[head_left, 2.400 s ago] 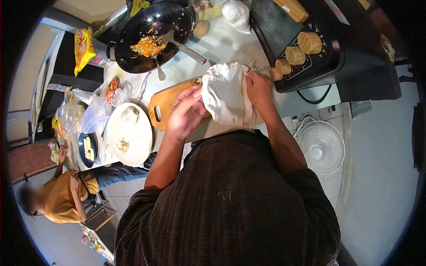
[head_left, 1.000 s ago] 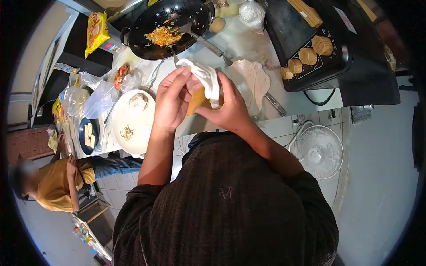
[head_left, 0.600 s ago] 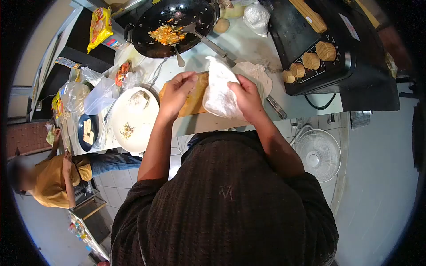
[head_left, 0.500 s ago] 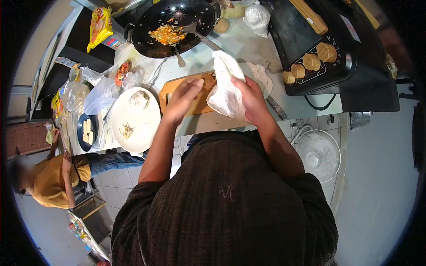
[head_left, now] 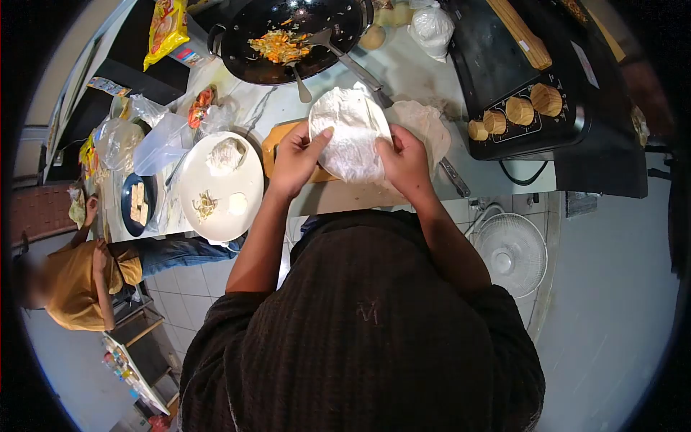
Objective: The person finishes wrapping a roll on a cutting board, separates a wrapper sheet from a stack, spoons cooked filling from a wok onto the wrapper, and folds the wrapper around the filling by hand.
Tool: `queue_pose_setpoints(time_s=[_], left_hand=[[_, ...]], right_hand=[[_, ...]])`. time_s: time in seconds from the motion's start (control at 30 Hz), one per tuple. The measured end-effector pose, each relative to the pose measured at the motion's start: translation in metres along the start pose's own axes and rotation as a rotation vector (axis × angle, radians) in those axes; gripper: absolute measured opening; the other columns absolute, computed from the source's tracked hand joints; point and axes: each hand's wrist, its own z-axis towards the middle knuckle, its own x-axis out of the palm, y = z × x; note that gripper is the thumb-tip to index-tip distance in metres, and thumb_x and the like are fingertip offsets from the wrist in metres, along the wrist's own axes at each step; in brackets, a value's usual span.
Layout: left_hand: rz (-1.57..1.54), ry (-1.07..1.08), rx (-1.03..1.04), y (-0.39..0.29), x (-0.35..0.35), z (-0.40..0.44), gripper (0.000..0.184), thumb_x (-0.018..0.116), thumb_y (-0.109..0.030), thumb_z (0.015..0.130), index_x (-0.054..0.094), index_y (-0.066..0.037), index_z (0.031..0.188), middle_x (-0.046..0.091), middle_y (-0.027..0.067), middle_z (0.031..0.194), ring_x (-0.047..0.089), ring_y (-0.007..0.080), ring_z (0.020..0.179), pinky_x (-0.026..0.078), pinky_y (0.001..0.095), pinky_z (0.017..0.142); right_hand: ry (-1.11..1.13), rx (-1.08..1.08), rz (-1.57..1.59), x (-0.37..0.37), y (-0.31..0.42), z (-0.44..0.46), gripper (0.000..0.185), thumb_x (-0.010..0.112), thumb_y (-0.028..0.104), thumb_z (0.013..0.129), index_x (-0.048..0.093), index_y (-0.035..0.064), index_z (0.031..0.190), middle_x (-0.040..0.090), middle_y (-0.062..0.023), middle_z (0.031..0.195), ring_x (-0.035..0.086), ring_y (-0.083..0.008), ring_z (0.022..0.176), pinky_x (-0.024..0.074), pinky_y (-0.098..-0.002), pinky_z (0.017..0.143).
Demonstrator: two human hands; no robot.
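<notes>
A thin white sheet (head_left: 350, 140), probably dough, is spread between my two hands above the counter. My left hand (head_left: 296, 158) pinches its left edge, thumb on top. On the opposite edge, my right hand (head_left: 407, 162) grips it in the same way. The wooden cutting board (head_left: 277, 137) lies beneath, partly hidden by the sheet and my left hand. To the right of the sheet, a flat pale piece (head_left: 425, 126) rests on the counter, with a knife (head_left: 455, 178) beside it, its handle showing.
A black wok (head_left: 245, 43) with chopped filling and a spatula (head_left: 345, 59) stands at the back. A white plate (head_left: 216, 183) and a dark plate (head_left: 138, 219) are at left. The black griddle (head_left: 489, 65) is at right. Another person (head_left: 79, 288) stands at far left.
My left hand has closed on the sheet's left edge, where it was free before. The sheet has gone from hanging folded in my right hand to spread out. The view has shifted slightly.
</notes>
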Motion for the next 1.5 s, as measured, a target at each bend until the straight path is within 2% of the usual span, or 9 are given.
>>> queue_pose_setpoints(time_s=[0.23,0.57,0.73,0.8,1.07,1.17,1.23,1.33,1.5], left_hand=[[0.494,-0.033,-0.02,0.023,-0.032,0.029,0.022,0.069,-0.018,0.091,0.07,0.0,0.104,0.073,0.0112,0.083,0.07,0.0173,0.072,0.054,0.0307,0.068],[0.734,0.029,0.039,0.004,-0.045,0.034,0.022,0.073,-0.02,0.088,0.075,0.0,0.096,0.075,0.0122,0.081,0.072,0.0204,0.07,0.056,0.0326,0.068],[0.618,0.113,-0.202,-0.002,-0.052,0.038,0.026,0.074,-0.023,0.087,0.075,-0.001,0.1,0.075,0.014,0.085,0.073,0.022,0.074,0.056,0.0327,0.07],[0.665,-0.001,0.121,0.014,-0.061,0.044,0.028,0.075,-0.027,0.086,0.075,-0.002,0.098,0.075,0.015,0.086,0.074,0.0248,0.076,0.056,0.0343,0.071],[0.94,0.047,0.164,0.001,-0.044,0.043,0.037,0.077,-0.04,0.081,0.074,-0.003,0.085,0.072,0.0161,0.085,0.07,0.0321,0.077,0.055,0.0394,0.073],[0.947,0.084,0.224,0.016,-0.046,0.05,0.034,0.076,-0.037,0.081,0.074,-0.002,0.08,0.071,0.0164,0.083,0.07,0.033,0.076,0.055,0.0397,0.072],[0.916,0.101,0.267,0.017,-0.048,0.051,0.033,0.075,-0.035,0.081,0.073,-0.002,0.078,0.071,0.0165,0.081,0.07,0.0332,0.075,0.055,0.0398,0.072],[0.864,0.048,0.175,0.016,-0.058,0.048,0.03,0.074,-0.032,0.08,0.074,-0.002,0.078,0.071,0.0168,0.076,0.07,0.0336,0.072,0.056,0.0408,0.07],[0.94,0.038,0.118,0.022,-0.066,0.047,0.031,0.074,-0.034,0.082,0.075,-0.003,0.08,0.071,0.0164,0.074,0.07,0.0341,0.07,0.056,0.0413,0.07]], right_hand=[[-0.022,0.04,-0.679,-0.001,0.003,-0.002,0.027,0.059,0.024,0.089,0.064,-0.0011,0.099,0.069,-0.0234,0.082,0.067,-0.0455,0.08,0.0516,-0.0523,0.071],[-0.017,0.167,-0.775,-0.005,0.011,-0.016,0.041,0.069,0.027,0.088,0.06,0.0066,0.122,0.068,-0.0136,0.076,0.069,-0.0323,0.074,0.052,-0.0433,0.069],[-0.095,0.056,-0.783,-0.007,0.008,-0.015,0.038,0.072,0.021,0.087,0.062,0.0062,0.12,0.068,-0.012,0.073,0.068,-0.029,0.068,0.0518,-0.0394,0.065],[-0.098,0.075,-0.766,-0.006,0.01,-0.017,0.037,0.073,0.021,0.086,0.062,0.0057,0.118,0.067,-0.012,0.072,0.068,-0.0285,0.067,0.0518,-0.0391,0.065],[-0.167,0.07,-0.702,-0.001,-0.004,-0.018,0.03,0.075,0.025,0.086,0.068,0.003,0.105,0.066,-0.0108,0.068,0.066,-0.0249,0.063,0.0503,-0.0371,0.062],[-0.114,0.118,-0.656,0.0,-0.001,-0.017,0.027,0.073,0.025,0.085,0.065,0.0029,0.097,0.067,-0.0166,0.073,0.068,-0.0365,0.071,0.0513,-0.0446,0.065],[-0.16,0.087,-0.708,-0.002,-0.006,-0.015,0.026,0.075,0.025,0.086,0.067,0.0014,0.094,0.065,-0.0109,0.069,0.065,-0.0211,0.061,0.049,-0.0342,0.06],[-0.232,0.093,-0.733,-0.006,-0.006,-0.015,0.026,0.074,0.024,0.086,0.066,0.0004,0.093,0.066,-0.0113,0.07,0.065,-0.0197,0.062,0.0489,-0.0332,0.06],[-0.262,0.2,-0.63,-0.01,-0.003,-0.013,0.025,0.07,0.026,0.088,0.065,0.0019,0.093,0.069,-0.015,0.075,0.069,-0.0332,0.071,0.0529,-0.0422,0.067]])
